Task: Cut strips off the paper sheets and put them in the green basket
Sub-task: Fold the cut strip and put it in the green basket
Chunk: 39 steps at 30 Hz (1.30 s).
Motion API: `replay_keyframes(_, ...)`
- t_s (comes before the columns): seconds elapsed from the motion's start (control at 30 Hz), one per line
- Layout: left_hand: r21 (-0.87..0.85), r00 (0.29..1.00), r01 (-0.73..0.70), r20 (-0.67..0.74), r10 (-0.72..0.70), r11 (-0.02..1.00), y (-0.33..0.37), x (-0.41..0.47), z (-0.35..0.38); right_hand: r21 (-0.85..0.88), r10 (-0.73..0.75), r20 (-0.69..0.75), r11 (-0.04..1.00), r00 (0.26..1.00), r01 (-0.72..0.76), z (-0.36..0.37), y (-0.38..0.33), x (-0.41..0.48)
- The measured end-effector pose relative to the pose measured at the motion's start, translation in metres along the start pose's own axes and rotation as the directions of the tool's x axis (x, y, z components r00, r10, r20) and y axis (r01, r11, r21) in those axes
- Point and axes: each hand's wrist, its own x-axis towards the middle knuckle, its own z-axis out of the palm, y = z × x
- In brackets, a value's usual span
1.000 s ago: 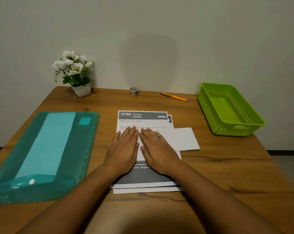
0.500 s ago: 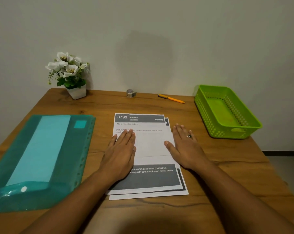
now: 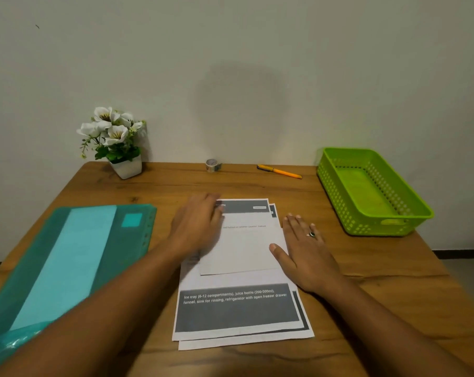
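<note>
Fingers of the left hand (image 3: pixel 196 227) lie straight and flat, gripping nothing, pressed on the far left corner of the stack of white printed paper sheets (image 3: pixel 238 308); this hand is blurred. Left of those fingers a teal translucent plastic folder (image 3: pixel 67 262) rests on the wooden table (image 3: pixel 380 289). Beyond them, by the wall, stand a small white pot of white artificial flowers (image 3: pixel 125 167), a small roll of tape (image 3: pixel 211 165) and a slim orange pen-like tool (image 3: pixel 280 172).

Between the two hands a white panel of paper (image 3: pixel 244 248) lies over the top sheet; I cannot tell whether it is folded or loose. Fingers of the right hand (image 3: pixel 306 251), one wearing a ring, are likewise spread flat and hold nothing, resting along the stack's right edge with the thumb on the paper. Well to the right of them sits the green perforated plastic basket (image 3: pixel 336 186); no strips show inside it.

Such paper is probably light, limp and slippery sheet on sheet. Pinching a free edge while the other palm pins the stack seems wise.
</note>
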Motion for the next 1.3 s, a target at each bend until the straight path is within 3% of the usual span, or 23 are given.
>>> replay_keyframes(0.23, 0.012, 0.974, 0.222, -0.041, -0.221, 0.975, -0.009, 0.105, -0.002, 0.014, -0.007, -0.026, 1.000, 1.000, 0.007, 0.004, 0.003, 0.000)
replay_keyframes(0.43, 0.126, 0.946, 0.309, 0.057, -0.318, 0.943, -0.019, 0.146, 0.018, 0.033, 0.013, -0.038, 0.999, 0.999, -0.012, 0.007, 0.003, 0.000)
replay_keyframes(0.77, 0.221, 0.969, 0.246, -0.073, -0.236, 0.944, -0.023, 0.149, 0.021, 0.059, 0.015, -0.047, 0.998, 0.999, -0.013, 0.007, 0.004, 0.000)
replay_keyframes(0.97, 0.112, 0.970, 0.169, -0.194, -0.145, 0.979, -0.003, 0.097, 0.003, 0.061, 0.003, -0.040, 0.998, 0.999, 0.000, 0.002, 0.002, -0.002)
replay_keyframes(1.17, 0.050, 0.994, 0.018, -0.110, -0.013, 0.999, 0.028, 0.006, -0.009, 0.035, 0.006, -0.022, 0.999, 1.000, -0.005, 0.001, 0.000, -0.002)
replay_keyframes(1.3, 0.002, 0.997, -0.003, -0.071, 0.003, 1.000, 0.038, -0.050, 0.000, 0.020, 0.012, -0.011, 1.000, 1.000, -0.011, 0.000, -0.002, -0.003)
